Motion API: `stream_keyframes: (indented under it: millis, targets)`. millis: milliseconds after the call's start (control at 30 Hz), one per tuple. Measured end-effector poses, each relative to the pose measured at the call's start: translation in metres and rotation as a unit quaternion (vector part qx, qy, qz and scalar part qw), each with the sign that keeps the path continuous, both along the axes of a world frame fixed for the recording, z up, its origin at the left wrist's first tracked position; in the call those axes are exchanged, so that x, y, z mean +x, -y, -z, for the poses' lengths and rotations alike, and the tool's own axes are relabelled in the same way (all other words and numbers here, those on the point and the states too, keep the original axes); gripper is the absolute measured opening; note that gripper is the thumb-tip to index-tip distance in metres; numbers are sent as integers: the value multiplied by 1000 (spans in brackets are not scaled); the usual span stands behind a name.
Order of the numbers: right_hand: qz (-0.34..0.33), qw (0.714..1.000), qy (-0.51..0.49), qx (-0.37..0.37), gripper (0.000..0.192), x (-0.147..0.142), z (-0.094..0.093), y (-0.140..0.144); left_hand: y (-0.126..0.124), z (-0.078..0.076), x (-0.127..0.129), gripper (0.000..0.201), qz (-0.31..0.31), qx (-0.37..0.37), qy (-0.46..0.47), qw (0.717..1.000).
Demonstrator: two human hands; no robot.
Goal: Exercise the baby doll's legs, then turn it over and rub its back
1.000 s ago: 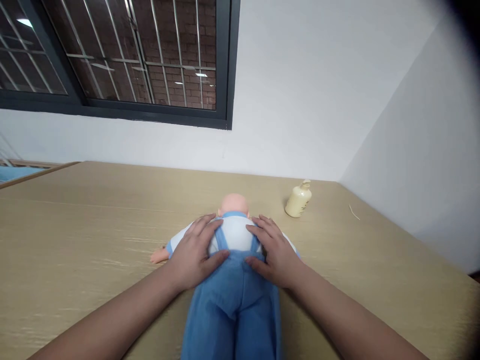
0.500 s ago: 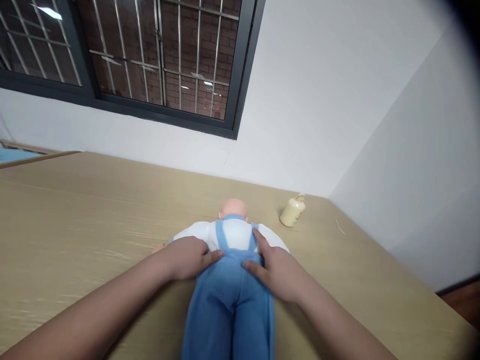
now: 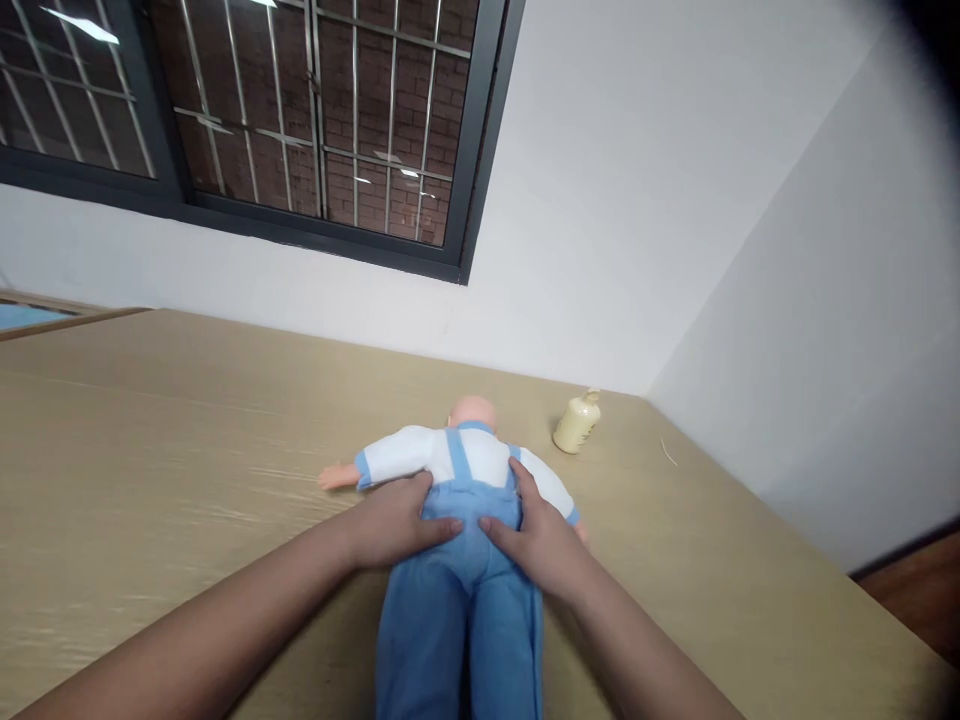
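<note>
Far left, a barred window [image 3: 300,130] sits above the wide wooden table [image 3: 150,440]. Coming across, the doll's bare arm [image 3: 337,476] stretches out flat on the wood. The doll [image 3: 469,470] itself lies face down in the middle of the table, head away from the person, in a white shirt and blue dungarees. The left hand [image 3: 397,520] rests spread and flat on the doll's lower back, its grip open and holding nothing; the right hand [image 3: 532,535] presses the other side of the waist the same way. Further right, near the wall corner, a cream pump bottle [image 3: 576,423] stands well apart. I'd judge the soft cloth could bunch or the doll slide if the palms push unevenly.
</note>
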State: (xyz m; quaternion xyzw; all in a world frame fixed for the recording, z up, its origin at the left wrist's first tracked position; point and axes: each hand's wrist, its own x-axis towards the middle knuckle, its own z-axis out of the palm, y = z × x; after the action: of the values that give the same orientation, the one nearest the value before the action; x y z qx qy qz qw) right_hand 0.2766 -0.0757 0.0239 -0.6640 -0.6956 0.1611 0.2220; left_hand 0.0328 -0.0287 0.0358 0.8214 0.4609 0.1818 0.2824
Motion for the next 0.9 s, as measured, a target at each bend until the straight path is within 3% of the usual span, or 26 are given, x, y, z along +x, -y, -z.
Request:
stream_keyframes:
  millis: [133,333,467,633,733,833,867,900]
  targets:
    - [17,998,-45,29,86,5,0,2,8,-5,7,50,-26,8,59,998]
    - [-36,980,-159,112,89,16,-2,1,27,-27,13,58,-58,29,122,990]
    - [-87,949,-279,119,94,18,-3,-1,34,-27,12,68,-21,28,235,971]
    - [-175,909,-366,99,104,11,-9,-2,46,-17,13,69,38,76,369,926]
    - [-191,890,-408,63,107,8,-14,5,60,-19,14,75,49,125,331,934]
    - [-229,864,-448,-25,86,12,-17,15,72,-24,19,83,50,196,253,946]
    - [-241,865,-439,-42,76,14,-18,16,75,-26,22,85,54,213,235,947]
    - [-241,883,-400,-37,66,16,-21,15,76,-28,26,87,60,225,223,947]
